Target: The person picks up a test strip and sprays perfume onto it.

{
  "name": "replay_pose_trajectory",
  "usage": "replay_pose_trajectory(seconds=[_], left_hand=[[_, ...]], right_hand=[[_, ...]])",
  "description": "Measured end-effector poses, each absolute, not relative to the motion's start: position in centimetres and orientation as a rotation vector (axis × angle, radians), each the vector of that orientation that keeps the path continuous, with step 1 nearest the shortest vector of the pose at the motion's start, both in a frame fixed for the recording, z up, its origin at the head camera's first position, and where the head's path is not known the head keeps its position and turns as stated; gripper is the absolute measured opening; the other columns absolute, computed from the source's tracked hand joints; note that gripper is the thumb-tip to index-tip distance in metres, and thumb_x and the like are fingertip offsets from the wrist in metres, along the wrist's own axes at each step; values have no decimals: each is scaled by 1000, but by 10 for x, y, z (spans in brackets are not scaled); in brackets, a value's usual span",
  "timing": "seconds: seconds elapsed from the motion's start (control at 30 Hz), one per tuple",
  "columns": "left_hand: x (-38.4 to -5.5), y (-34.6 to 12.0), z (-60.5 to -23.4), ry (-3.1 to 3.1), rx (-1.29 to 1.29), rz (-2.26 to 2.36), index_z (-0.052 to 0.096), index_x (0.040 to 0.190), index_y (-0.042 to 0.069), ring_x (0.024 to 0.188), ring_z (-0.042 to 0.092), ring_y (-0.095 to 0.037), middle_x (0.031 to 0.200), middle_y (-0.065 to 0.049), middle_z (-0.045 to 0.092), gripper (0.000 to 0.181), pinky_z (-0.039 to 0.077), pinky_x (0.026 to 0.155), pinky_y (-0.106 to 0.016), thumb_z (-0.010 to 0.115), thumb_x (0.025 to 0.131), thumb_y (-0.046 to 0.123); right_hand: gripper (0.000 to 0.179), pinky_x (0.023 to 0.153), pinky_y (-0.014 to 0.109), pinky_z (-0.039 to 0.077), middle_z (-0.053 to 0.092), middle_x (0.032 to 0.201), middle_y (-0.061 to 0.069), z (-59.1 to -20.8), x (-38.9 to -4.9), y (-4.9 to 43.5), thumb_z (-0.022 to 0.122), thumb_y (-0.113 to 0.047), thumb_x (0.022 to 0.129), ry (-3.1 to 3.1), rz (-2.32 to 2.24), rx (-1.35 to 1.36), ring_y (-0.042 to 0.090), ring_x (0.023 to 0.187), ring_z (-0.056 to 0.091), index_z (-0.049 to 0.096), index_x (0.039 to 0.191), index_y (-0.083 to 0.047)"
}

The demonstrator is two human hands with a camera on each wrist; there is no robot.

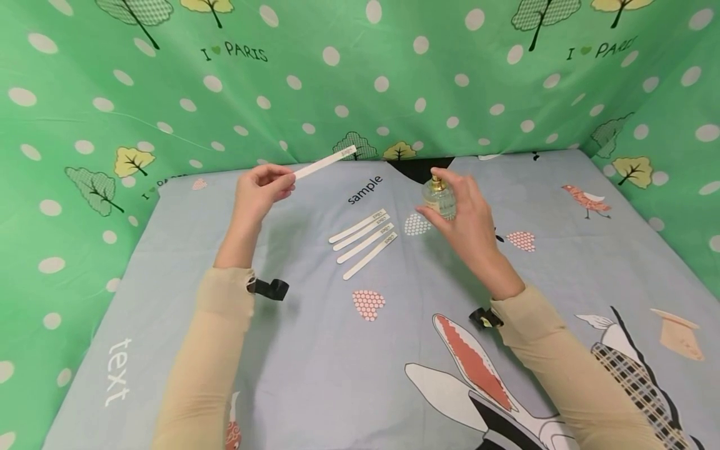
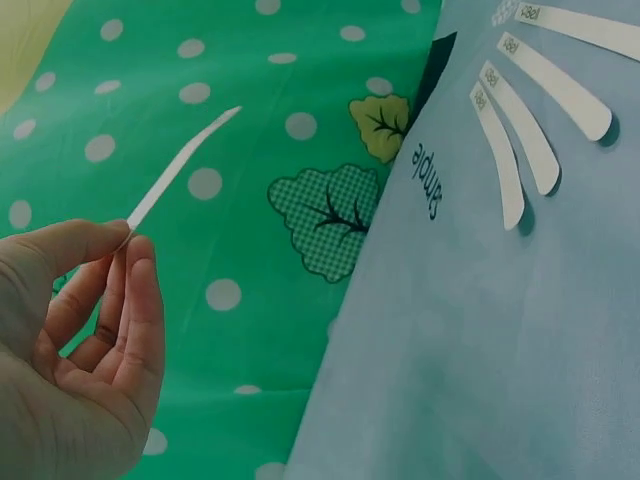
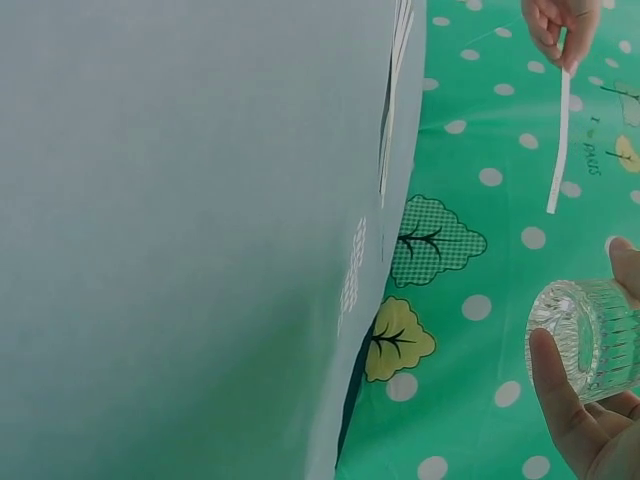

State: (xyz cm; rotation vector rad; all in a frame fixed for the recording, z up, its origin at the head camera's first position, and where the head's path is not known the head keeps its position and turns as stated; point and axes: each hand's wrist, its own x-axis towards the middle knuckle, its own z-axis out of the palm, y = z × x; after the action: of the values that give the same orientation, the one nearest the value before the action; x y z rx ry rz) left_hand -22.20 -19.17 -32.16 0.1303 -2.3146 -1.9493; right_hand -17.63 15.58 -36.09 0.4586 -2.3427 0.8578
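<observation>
Left of four fanned tester strips (image 1: pixel 365 243), the left hand (image 1: pixel 257 197), closed to a fingertip pinch, has hold of a single tester strip (image 1: pixel 326 162) near one end. Gripping it there presumably leaves most of its length, with the squared printed end, clear of the fingers. It is white, paper-like and narrow, and bows slightly in the left-wrist view. Just behind the four strips, the word "sample" (image 1: pixel 365 189) is printed on the smooth grey-blue cloth (image 1: pixel 315 331). The four strips lie flat, rounded ends leftward, printed ends rightward; their spacing appears to make each easy to pick up singly. Their lettering is too small to read with certainty. Right of the four, raised off the cloth, is a clear glass perfume bottle (image 1: pixel 442 203) with ribbed sides and a gold-coloured collar (image 1: pixel 438 184). The right hand (image 1: pixel 471 219) curls around it, forefinger at the top and thumb at the base, a span that seems chosen to steady it end to end.
</observation>
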Motion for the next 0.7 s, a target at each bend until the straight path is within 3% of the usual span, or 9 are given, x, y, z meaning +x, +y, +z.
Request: replay_pose_trajectory(seconds=[0.23,0.53,0.7], left_hand=[[-230,-202,-329,-2076,260,-2171,74,91,9,70,69,-6,76,5,71,4,59,69,-16,73,89,6],[-248,-212,-347,-1998,448,-2160,74,95,6,66,69,-5,72,6,70,7,59,67,-16,72,89,4],[-252,-214,-354,-1963,538,-2188,75,90,5,62,68,-5,69,5,70,8,58,64,-16,70,88,-2]], right_hand=[[67,57,35,37,56,105,20,-362,-176,156,83,-28,82,-2346,856,463,29,74,47,47,139,-21],[68,59,37,39,57,105,19,-364,-176,156,83,-27,81,-2341,854,465,30,76,49,48,138,-20],[68,59,38,39,57,107,19,-365,-175,156,83,-27,82,-2343,857,466,30,77,50,48,139,-20]])
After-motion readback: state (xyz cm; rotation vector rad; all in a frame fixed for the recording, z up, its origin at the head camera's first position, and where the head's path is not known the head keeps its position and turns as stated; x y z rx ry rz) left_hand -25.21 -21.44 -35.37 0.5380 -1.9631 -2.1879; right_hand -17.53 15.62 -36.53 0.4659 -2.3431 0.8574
